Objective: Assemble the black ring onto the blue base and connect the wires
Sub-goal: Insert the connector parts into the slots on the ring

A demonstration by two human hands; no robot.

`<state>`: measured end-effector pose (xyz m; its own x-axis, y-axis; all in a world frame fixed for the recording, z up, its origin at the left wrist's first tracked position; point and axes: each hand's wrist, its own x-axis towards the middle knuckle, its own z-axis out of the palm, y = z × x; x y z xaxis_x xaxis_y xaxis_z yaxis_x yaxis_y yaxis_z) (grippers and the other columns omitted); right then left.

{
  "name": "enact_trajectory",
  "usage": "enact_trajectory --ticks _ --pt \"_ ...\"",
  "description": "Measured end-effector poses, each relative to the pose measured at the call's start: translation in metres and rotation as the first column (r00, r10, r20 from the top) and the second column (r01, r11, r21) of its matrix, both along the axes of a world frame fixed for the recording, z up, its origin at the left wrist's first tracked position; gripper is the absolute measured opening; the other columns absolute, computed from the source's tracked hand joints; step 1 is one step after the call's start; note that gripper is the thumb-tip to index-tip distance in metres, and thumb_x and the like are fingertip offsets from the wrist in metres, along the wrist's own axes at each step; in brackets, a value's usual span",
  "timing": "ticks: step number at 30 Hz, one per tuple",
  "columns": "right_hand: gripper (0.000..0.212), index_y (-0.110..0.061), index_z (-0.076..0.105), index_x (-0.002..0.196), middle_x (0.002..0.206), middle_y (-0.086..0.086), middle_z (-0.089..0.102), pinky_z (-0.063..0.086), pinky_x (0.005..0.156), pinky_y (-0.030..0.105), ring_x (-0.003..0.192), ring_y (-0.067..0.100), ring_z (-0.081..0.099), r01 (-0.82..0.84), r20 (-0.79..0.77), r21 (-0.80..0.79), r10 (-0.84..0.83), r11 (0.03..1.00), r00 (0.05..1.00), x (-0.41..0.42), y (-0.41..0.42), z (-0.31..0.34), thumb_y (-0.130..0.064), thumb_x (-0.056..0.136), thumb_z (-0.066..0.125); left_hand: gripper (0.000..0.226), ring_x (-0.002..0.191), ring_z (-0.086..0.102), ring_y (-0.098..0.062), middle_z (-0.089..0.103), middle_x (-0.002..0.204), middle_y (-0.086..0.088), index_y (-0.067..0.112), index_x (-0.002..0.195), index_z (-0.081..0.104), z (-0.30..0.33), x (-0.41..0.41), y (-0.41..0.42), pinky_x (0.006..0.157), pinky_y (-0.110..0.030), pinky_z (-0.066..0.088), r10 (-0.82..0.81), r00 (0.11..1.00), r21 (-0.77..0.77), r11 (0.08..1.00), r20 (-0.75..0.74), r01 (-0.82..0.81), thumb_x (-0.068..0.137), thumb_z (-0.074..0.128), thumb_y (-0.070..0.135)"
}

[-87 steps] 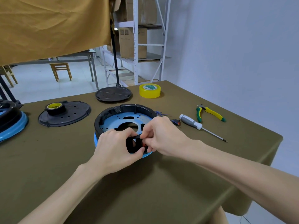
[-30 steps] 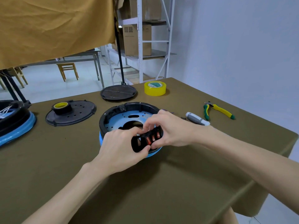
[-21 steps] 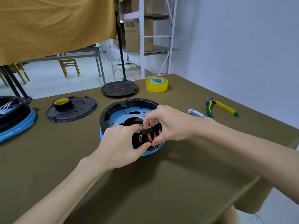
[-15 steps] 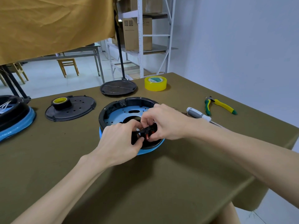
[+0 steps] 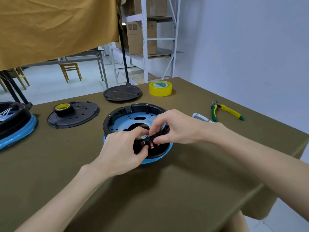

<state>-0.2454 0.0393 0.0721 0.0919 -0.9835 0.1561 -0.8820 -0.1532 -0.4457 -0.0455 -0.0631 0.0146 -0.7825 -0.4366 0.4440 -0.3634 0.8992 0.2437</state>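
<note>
We hold a small black connector block [image 5: 151, 141] with orange terminals over the near rim of the black ring [image 5: 132, 108], which already sits on the blue base [image 5: 150, 160] in the middle of the tabletop [image 5: 184, 181]. Our left hand [image 5: 122, 151] pinches its left end, our right hand [image 5: 175, 128] pinches its right end. The block lies left to right between both hands, just above the rim, so we judge it must go straight down.

On my olive-cloth tabletop [image 5: 192, 190] I see a blue round base [image 5: 155, 160], yellow tape roll [image 5: 160, 88], two black discs [image 5: 73, 114] [image 5: 122, 93], green-yellow pliers [image 5: 225, 111], and a white-handled screwdriver [image 5: 199, 117].
</note>
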Motion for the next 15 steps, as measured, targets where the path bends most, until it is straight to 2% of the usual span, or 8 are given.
enact_trajectory --ticks 5,8,12,15 --pt "0.012 -0.025 0.077 0.095 0.093 -0.014 0.073 0.048 0.084 0.019 0.094 0.004 0.065 0.005 0.064 -0.044 -0.002 0.999 0.998 -0.006 0.001 -0.008 -0.029 0.085 0.083 0.039 0.068 0.053 0.002 0.058 0.074 0.025 0.041 0.127 0.062 -0.002 0.000 -0.001 0.058 -0.013 0.031 0.007 1.000 -0.009 1.000 -0.024 -0.007 0.094 0.053 0.060" --pt "0.018 -0.022 0.079 0.099 0.096 -0.014 0.073 0.045 0.085 0.011 0.095 0.001 0.065 -0.001 0.069 -0.056 0.005 0.998 0.998 -0.009 0.002 -0.010 -0.025 0.083 0.085 0.042 0.063 0.053 0.001 0.057 0.070 0.025 0.040 0.125 0.062 -0.002 -0.002 0.000 0.056 -0.016 0.034 0.013 0.999 -0.006 1.000 -0.031 -0.014 0.092 0.048 0.061" --pt "0.015 -0.018 0.080 0.095 0.091 -0.013 0.072 0.049 0.081 0.016 0.090 0.006 0.066 0.020 0.203 -0.082 -0.003 0.996 0.979 -0.012 0.002 -0.018 -0.016 0.082 0.086 0.038 0.061 0.054 0.008 0.058 0.063 0.025 0.041 0.115 0.064 -0.003 -0.006 0.001 0.054 -0.015 0.031 0.069 0.995 0.019 0.998 -0.070 -0.068 0.087 0.049 0.062" --pt "0.015 -0.017 0.080 0.095 0.090 -0.013 0.071 0.049 0.080 0.016 0.089 0.006 0.066 0.022 0.242 -0.114 0.006 0.993 0.970 -0.011 0.001 -0.023 -0.013 0.081 0.087 0.044 0.065 0.056 0.006 0.060 0.064 0.027 0.040 0.117 0.064 -0.003 -0.008 -0.002 0.057 -0.018 0.036 0.088 0.994 0.042 0.996 -0.069 -0.085 0.085 0.048 0.066"
